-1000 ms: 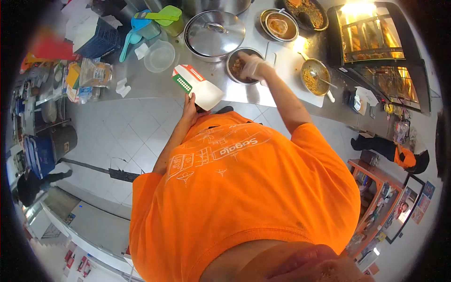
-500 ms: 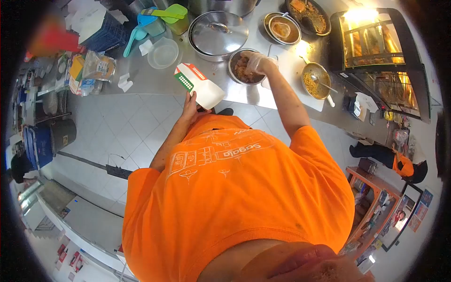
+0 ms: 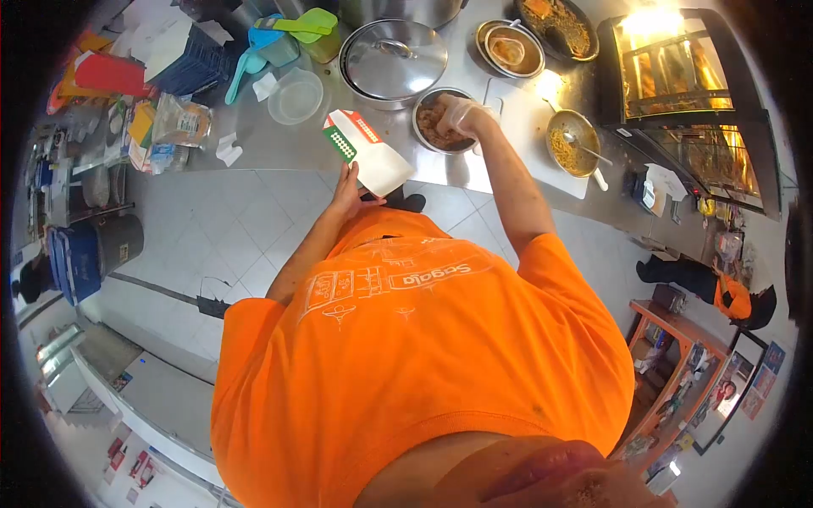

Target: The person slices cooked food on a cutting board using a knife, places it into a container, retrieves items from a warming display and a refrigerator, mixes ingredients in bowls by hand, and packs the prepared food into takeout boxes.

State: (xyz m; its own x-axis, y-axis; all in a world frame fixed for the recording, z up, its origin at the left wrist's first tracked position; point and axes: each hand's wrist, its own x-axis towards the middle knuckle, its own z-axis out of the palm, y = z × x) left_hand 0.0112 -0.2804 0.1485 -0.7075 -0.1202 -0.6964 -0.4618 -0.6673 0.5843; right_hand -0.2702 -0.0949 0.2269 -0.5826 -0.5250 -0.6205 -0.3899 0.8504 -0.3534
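My left hand (image 3: pixel 349 196) grips a white paper food box (image 3: pixel 385 169) with red and green printing, its open end tilted toward me at the counter's front edge. In a clear plastic glove, my right hand (image 3: pixel 466 118) reaches into a steel bowl (image 3: pixel 416 127) of browned meat pieces (image 3: pixel 434 123). Its fingers are bent down and closed among the pieces, with the tips partly hidden. The box is to the left of the bowl, apart from it. Behind the bowl sits a steel pot with a lid (image 3: pixel 394 59).
On the right stand a pan of noodles (image 3: pixel 573 140) with a spoon, a white cutting board (image 3: pixel 508 127) and a lit glass food warmer (image 3: pixel 677 76). Stacked bowls (image 3: pixel 508 49) are behind. A plastic tub (image 3: pixel 295 96) lies at left. Another person (image 3: pixel 732 292) is at far right.
The box and my left hand have shifted slightly right in view. My gloved right hand is still in the bowl, its fingers a little differently placed among the pieces.
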